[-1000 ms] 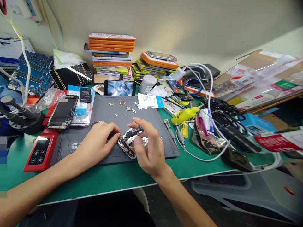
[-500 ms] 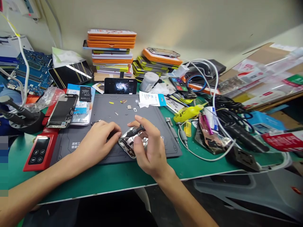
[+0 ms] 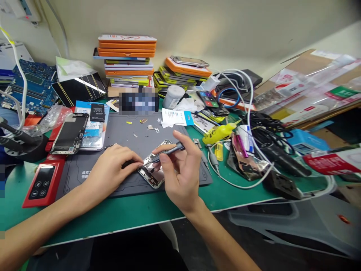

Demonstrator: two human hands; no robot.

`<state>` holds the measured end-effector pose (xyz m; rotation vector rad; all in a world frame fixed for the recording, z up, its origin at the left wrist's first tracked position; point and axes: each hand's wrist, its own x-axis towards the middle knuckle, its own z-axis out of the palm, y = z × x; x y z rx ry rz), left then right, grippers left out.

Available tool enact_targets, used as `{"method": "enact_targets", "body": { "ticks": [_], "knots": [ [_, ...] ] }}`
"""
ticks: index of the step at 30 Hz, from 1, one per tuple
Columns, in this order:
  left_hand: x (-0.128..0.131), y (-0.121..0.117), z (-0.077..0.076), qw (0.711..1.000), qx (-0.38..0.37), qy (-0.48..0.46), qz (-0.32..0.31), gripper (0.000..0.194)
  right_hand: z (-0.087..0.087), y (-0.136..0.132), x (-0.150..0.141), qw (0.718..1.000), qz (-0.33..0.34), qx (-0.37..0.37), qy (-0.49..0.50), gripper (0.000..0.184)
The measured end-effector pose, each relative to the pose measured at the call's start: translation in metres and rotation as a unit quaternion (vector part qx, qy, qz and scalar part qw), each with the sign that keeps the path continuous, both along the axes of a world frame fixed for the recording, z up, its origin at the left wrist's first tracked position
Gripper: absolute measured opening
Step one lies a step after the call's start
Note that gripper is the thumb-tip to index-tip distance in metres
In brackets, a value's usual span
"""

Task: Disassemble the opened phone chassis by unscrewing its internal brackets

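An opened phone (image 3: 154, 180) lies tilted on the dark grey work mat (image 3: 121, 130), its inner parts showing. My left hand (image 3: 113, 169) rests on the mat, thumb and forefinger closed at the phone's left corner. A dark gap or dark part shows under those fingers; I cannot tell which. My right hand (image 3: 183, 173) grips a slim dark screwdriver (image 3: 172, 149), held slanting over the phone with its tip low near the left hand's fingertips. Part of the phone is hidden behind the right hand. Several tiny parts, among them a SIM tray (image 3: 157, 130), lie behind the phone.
To the left are a removed phone screen (image 3: 69, 133), a black battery (image 3: 97, 112) and a red device with buttons (image 3: 42, 184). A yellow bottle (image 3: 220, 132), cables (image 3: 270, 131) and tweezers-like tools crowd the right. Stacked orange boxes (image 3: 126, 49) stand against the wall.
The screwdriver has swung lower and more lengthwise, showing more of its shaft, as my right hand shifted slightly up and right. My left hand stays at the phone's corner.
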<state>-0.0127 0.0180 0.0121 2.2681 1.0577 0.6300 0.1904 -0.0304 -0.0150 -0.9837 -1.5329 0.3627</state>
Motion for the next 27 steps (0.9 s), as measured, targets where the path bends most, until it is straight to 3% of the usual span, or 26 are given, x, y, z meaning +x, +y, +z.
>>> {"method": "enact_targets", "body": {
  "ticks": [4,10,19,27],
  "knots": [
    [0.0,0.001,0.0,1.0,0.016,0.013,-0.021,0.02,0.0,0.0,0.0,1.0,0.026,-0.012,-0.004,0.053],
    [0.004,0.0,0.003,0.999,0.018,0.038,-0.015,0.024,-0.003,0.001,0.004,0.998,-0.034,0.018,-0.04,0.057],
    [0.004,-0.002,0.007,0.999,-0.04,0.016,0.014,0.027,-0.01,0.002,0.003,0.997,0.002,-0.002,-0.075,0.059],
    [0.004,-0.003,0.007,1.0,-0.019,0.024,0.003,0.024,-0.009,0.0,0.007,0.997,0.015,0.03,-0.073,0.06]
  ]
}}
